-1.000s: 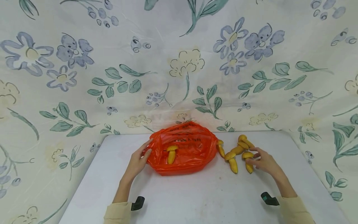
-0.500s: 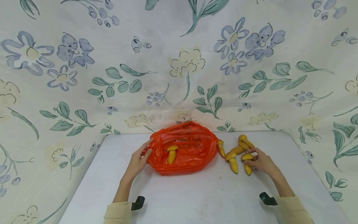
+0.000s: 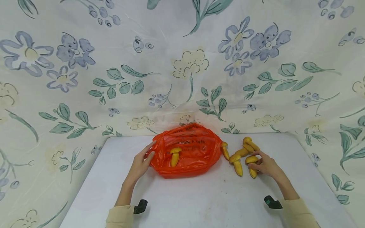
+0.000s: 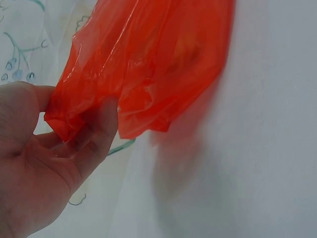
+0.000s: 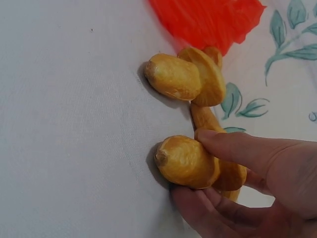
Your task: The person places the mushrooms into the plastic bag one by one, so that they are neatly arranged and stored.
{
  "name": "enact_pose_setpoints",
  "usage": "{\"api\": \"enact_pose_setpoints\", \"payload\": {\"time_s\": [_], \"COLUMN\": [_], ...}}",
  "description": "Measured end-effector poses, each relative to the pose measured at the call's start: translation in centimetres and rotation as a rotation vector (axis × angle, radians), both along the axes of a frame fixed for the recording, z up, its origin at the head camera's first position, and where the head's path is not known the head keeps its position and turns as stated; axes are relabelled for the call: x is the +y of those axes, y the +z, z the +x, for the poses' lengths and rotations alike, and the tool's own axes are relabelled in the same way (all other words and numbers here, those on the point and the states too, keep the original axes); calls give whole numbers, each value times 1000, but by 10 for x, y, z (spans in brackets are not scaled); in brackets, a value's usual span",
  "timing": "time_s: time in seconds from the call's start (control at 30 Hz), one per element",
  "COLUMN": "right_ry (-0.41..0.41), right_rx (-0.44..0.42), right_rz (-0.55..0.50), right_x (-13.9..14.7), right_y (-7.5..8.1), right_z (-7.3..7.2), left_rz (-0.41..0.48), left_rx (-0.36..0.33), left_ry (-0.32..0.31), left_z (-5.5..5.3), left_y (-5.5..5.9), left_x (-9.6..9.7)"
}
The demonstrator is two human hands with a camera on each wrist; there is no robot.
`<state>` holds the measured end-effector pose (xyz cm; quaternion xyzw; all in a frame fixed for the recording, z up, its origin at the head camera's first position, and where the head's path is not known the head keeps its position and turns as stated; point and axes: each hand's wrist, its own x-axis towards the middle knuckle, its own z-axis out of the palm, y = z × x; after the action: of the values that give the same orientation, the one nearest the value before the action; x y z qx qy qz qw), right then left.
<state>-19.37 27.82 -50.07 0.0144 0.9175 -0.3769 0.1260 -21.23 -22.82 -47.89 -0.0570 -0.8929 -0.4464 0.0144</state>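
Gripped mushroom: A yellow-brown bolete-type mushroom (image 3: 251, 159) lies on the white table (image 3: 182, 205), at the near right of the loose group; whether its full length bears on the surface cannot be told.
Right hand: The right hand (image 3: 268, 164) pinches this mushroom from its right side; the right wrist view shows the thumb on one side of the stem and fingers on the other.
Long axis: The cap points away from the person and the stem end points toward the person, so the axis runs roughly front to back, across the line to the bag.
Red plastic bag: The bag (image 3: 196, 161) lies to the left of the right-hand grip, its mouth spread toward the person.
Intervening mushrooms: One mushroom (image 3: 237, 166) lies just left of the gripped one; another mushroom (image 3: 225, 152) lies against the bag's right edge.
Left hand: The left hand (image 3: 142, 160) holds the bag's left edge, well apart from the gripped mushroom; the right hand is the nearer.
Bagged mushroom: One mushroom (image 3: 175, 158) lies within the bag mouth, cap away from the person.
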Motion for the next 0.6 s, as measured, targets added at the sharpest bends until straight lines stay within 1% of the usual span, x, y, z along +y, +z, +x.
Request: {"api": "enact_pose_setpoints", "payload": {"time_s": [0.13, 0.37, 0.6], "right_ry": [0, 2, -3], "right_rx": [-11, -17, -22], "right_rz": [-12, -30, -35], "right_x": [2, 3, 4], "right_y": [-2, -2, -3], "right_z": [-1, -2, -1], "left_rz": [3, 10, 13], "left_rx": [4, -19, -24], "left_ry": [-5, 5, 3], "left_z": [0, 0, 1], "left_y": [0, 0, 1], "left_x": [0, 1, 2]}}
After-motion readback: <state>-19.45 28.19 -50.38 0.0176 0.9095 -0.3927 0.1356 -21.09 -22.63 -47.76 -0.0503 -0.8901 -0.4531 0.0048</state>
